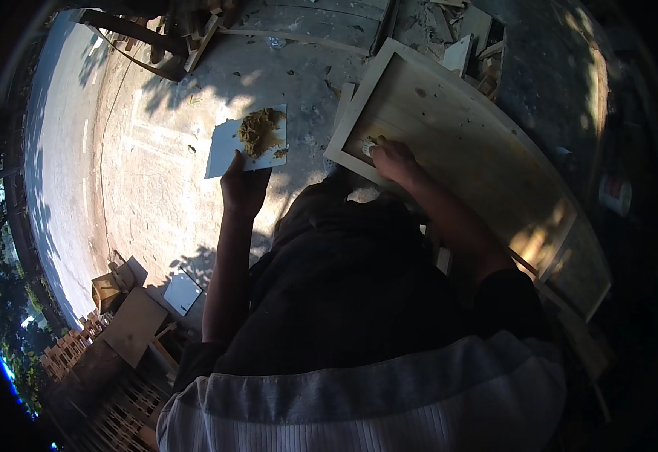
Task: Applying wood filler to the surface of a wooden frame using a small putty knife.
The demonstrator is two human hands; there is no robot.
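Note:
My left hand point(244, 189) grips the near edge of a thin pale board point(221, 148), with the thumb lying on top. A lump of brown paste point(257, 133), looking like wood filler, is heaped on that board. On the other side, my right hand point(395, 161) is closed on a small whitish thing point(368, 145), too small and dark to name. It is at the near-left inner corner of a framed wooden panel point(464, 147). The panel's raised border point(363, 96) surrounds a recessed face with darker spots and yellowish smears, notably beside my right hand.
Wood scraps point(484, 51) are piled beyond the panel. A white bucket-like container point(615, 194) stands at the right. Lower left are a flat brown board point(135, 326), a white sheet point(182, 291) and stacked wooden pieces point(128, 415). A wooden structure point(137, 34) stands upper left.

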